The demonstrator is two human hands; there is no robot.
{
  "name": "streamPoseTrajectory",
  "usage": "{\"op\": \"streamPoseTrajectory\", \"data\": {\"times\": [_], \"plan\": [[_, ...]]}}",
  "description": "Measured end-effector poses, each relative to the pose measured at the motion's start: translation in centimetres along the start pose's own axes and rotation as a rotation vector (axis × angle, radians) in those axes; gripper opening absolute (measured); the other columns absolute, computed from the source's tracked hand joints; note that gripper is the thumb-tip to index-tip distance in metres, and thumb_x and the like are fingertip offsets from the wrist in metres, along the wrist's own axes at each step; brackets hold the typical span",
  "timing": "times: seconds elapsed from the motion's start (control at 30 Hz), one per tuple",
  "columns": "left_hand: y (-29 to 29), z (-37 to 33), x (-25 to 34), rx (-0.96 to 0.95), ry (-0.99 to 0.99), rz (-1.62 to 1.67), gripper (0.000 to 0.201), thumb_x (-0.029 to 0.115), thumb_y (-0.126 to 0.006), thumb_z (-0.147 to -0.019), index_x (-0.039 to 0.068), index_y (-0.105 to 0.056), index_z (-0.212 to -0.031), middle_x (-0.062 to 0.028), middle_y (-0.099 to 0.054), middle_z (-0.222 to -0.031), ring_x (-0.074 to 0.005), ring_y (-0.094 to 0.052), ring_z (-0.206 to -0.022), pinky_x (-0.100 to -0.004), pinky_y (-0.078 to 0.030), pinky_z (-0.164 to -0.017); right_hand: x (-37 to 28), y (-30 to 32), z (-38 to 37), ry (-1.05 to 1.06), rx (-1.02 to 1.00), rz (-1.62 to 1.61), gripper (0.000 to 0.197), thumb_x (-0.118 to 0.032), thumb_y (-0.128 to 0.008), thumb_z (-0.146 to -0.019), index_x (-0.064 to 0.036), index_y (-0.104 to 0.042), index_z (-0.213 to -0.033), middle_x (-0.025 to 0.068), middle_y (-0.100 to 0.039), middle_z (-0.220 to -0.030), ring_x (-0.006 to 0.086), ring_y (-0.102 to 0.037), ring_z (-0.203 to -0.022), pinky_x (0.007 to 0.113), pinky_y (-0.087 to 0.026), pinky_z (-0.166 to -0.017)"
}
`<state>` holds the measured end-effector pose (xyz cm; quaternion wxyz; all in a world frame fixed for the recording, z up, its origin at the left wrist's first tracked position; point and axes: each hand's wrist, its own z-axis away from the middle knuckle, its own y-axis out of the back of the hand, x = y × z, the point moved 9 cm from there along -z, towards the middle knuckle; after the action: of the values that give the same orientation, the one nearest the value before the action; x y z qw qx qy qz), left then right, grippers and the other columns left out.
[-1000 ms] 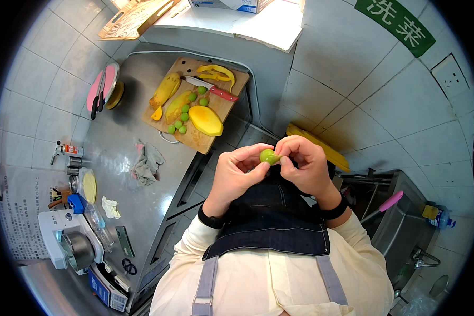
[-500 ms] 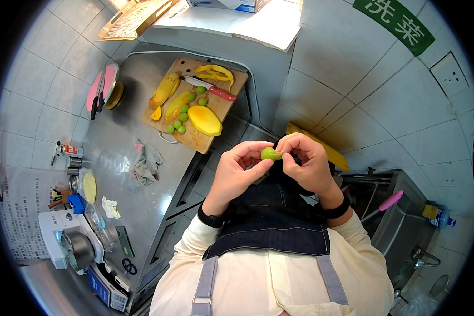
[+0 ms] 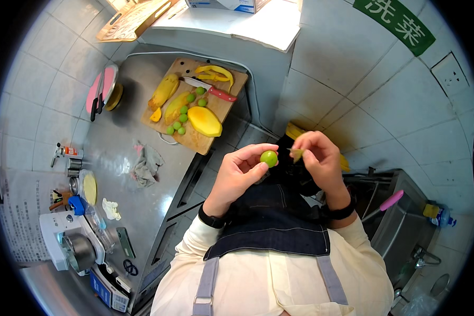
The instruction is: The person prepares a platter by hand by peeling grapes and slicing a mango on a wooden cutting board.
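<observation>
In front of the apron, my left hand [image 3: 238, 171] pinches a small round green fruit [image 3: 269, 158], grape-like and glossy, between thumb and fingers. To its right and apart from it, my right hand [image 3: 321, 160] is closed on a thin greenish-brown scrap [image 3: 297, 155] that looks like skin or husk, partly blurred. Several similar green fruits [image 3: 184, 109] lie on the wooden cutting board [image 3: 230, 108] to the upper left. Beside them are a peeled mango [image 3: 205, 121], unpeeled yellow mangoes [image 3: 165, 90], yellow peel [image 3: 215, 72] and a knife with a red handle [image 3: 222, 94].
The board lies on a steel counter [image 3: 116, 174] with a crumpled grey cloth [image 3: 146, 166], a phone [image 3: 125, 242] and a kitchen scale [image 3: 52, 231] with a metal cup. On the right is a sink [image 3: 400, 216] with a pink-handled tool [image 3: 391, 200]. A yellow bin edge [image 3: 345, 163] shows behind my right hand.
My right hand has pulled away to the right from the green fruit, taking the thin scrap with it. The left hand keeps the fruit, which now looks rounder.
</observation>
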<state>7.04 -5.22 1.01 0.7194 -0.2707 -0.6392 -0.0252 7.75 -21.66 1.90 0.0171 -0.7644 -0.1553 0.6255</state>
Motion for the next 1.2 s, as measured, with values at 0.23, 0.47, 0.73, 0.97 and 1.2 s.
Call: {"op": "streamPoseTrajectory", "data": {"times": [0.23,0.47,0.73,0.97,1.2], "plan": [[0.7,0.1,0.1,0.043,0.037,0.168,0.038,0.009,-0.062,-0.095,-0.002,-0.055,-0.13,-0.0149,-0.066,-0.114,-0.0201,-0.067,-0.102,-0.0284,-0.053,-0.088,2.2,5.8,5.2,0.038,-0.172,1.303,0.023,-0.004,-0.07,-0.077,-0.0032,-0.059,-0.098,0.013,-0.061,-0.097,0.0319,-0.059,-0.087,0.04,-0.044,-0.087],[0.1,-0.4,0.3,-0.006,-0.024,0.054,0.039,0.016,-0.066,-0.094,-0.002,-0.055,-0.127,-0.0166,-0.067,-0.114,-0.0217,-0.068,-0.1,-0.0298,-0.053,-0.088,3.9,8.5,7.2,-0.149,-0.091,1.446,0.034,-0.006,-0.07,-0.078,-0.0068,-0.057,-0.109,0.0144,-0.06,-0.104,0.0324,-0.057,-0.103,0.043,-0.042,-0.095],[-0.6,-0.7,0.3,-0.042,-0.065,0.041,0.036,0.017,-0.069,-0.093,-0.002,-0.058,-0.121,-0.0109,-0.068,-0.106,-0.0176,-0.068,-0.095,-0.0268,-0.054,-0.083,-2.6,2.6,4.3,0.415,-0.015,1.089,0.042,0.002,-0.066,-0.073,-0.0078,-0.054,-0.112,0.0131,-0.056,-0.118,0.0344,-0.054,-0.108,0.048,-0.039,-0.1],[-0.3,-0.1,-0.2,0.0,0.011,-0.027,0.035,0.017,-0.065,-0.096,-0.002,-0.06,-0.124,-0.0112,-0.068,-0.107,-0.0182,-0.07,-0.091,-0.0261,-0.054,-0.081,-6.6,-1.8,2.2,0.646,-0.027,0.994,0.036,-0.002,-0.076,-0.07,-0.0079,-0.064,-0.103,0.0074,-0.063,-0.099,0.0273,-0.06,-0.093,0.04,-0.047,-0.083],[-0.3,0.2,-0.5,0.063,0.084,0.093,0.04,0.014,-0.06,-0.098,-0.002,-0.053,-0.134,-0.0118,-0.068,-0.11,-0.0182,-0.069,-0.096,-0.0268,-0.054,-0.084,-5.5,-4.1,0.6,0.537,0.009,0.776,0.024,-0.003,-0.078,-0.073,-0.0075,-0.068,-0.094,0.0064,-0.063,-0.09,0.024,-0.061,-0.08,0.033,-0.05,-0.071]]}}
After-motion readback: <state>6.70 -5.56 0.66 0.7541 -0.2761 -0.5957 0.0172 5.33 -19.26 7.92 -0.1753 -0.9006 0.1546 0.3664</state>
